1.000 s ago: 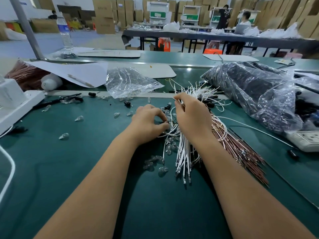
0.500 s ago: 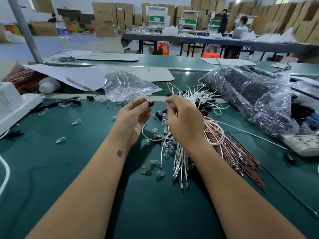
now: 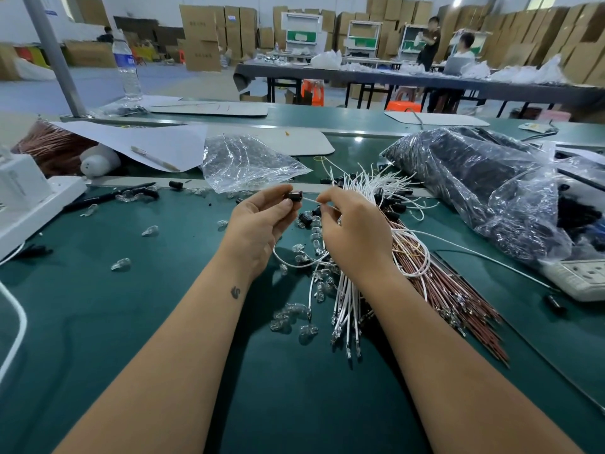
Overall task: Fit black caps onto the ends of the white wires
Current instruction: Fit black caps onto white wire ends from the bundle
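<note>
My left hand [image 3: 258,224] is raised above the green table and pinches a small black cap [image 3: 295,195] between thumb and fingertips. My right hand [image 3: 353,231] pinches the end of a white wire [image 3: 309,200] right beside the cap's opening; the wire loops down under both hands [image 3: 294,265]. Behind and below my right hand lies the bundle of white wires [image 3: 347,303], several with black caps at their far ends [image 3: 389,204]. Loose black caps [image 3: 306,219] lie under my hands.
Small clear bulbs [image 3: 291,317] are scattered on the green table [image 3: 163,322]. A brown wire bundle [image 3: 458,299] lies to the right, beside a large plastic bag of black parts [image 3: 474,178]. A crumpled clear bag [image 3: 242,162] sits behind; white power strips stand at left [image 3: 36,204] and right [image 3: 579,278].
Both hands rose from the pile on the table. My left hand picked up a black cap and my right hand lifted a wire end; the two now meet in the air.
</note>
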